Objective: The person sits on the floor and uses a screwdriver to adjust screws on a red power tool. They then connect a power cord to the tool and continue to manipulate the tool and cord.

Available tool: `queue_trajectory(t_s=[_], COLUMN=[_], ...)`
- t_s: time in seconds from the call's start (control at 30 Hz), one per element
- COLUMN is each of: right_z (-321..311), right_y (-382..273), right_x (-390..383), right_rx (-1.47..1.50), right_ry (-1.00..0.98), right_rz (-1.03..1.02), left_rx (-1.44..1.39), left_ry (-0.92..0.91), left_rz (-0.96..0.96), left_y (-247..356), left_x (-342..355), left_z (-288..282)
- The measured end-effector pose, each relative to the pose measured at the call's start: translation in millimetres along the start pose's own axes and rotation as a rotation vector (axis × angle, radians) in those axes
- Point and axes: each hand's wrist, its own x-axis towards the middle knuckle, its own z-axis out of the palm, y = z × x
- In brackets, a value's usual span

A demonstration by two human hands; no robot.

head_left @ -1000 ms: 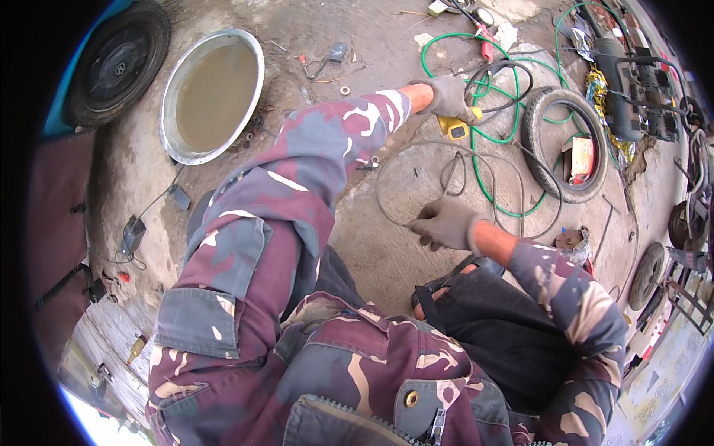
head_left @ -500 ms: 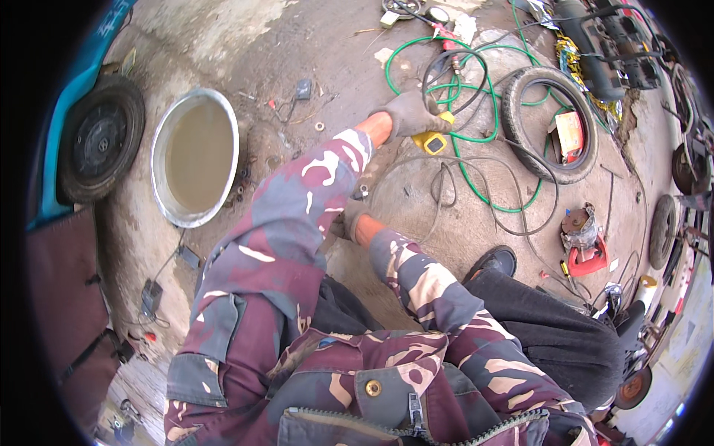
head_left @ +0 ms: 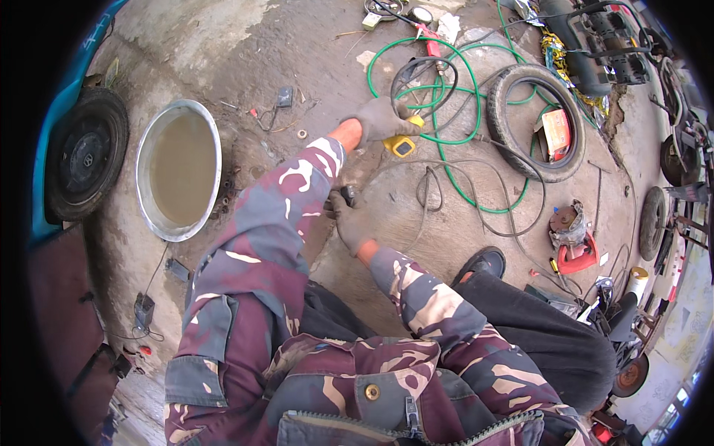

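Observation:
My left hand, in a grey glove, is closed around a yellow tool. Yellow parts with a dark panel stick out beyond the fingers, but the glove hides most of it, so its kind is unclear. Closer to my body, my gloved right hand is down near the ground. Its fingers are curled at a small dark piece, too small to name. Below and left of my left hand, the camouflage sleeve covers part of the ground.
At left stands a metal basin of murky water, beside a vehicle wheel. A green hose and dark cable loops spread at right, by a loose tyre. A red-handled tool lies near my shoe.
The whole view has shifted slightly. My left hand has moved left with the yellow tool still in it. My right hand now shows more fully, with the dark piece visible at its fingers.

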Motion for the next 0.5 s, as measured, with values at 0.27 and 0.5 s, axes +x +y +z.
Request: queue_trajectory(t_s=[0.27, 0.5], right_z=[16, 9], right_y=[-57, -52], right_x=[-35, -31], right_rx=[0.263, 0.52], right_ry=[-0.071, -0.37], right_rz=[-0.159, 0.069], left_rx=[0.084, 0.245], left_ry=[0.013, -0.012], left_rz=[0.015, 0.055], left_y=[-9, -30], left_x=[1, -26], left_z=[-30, -42])
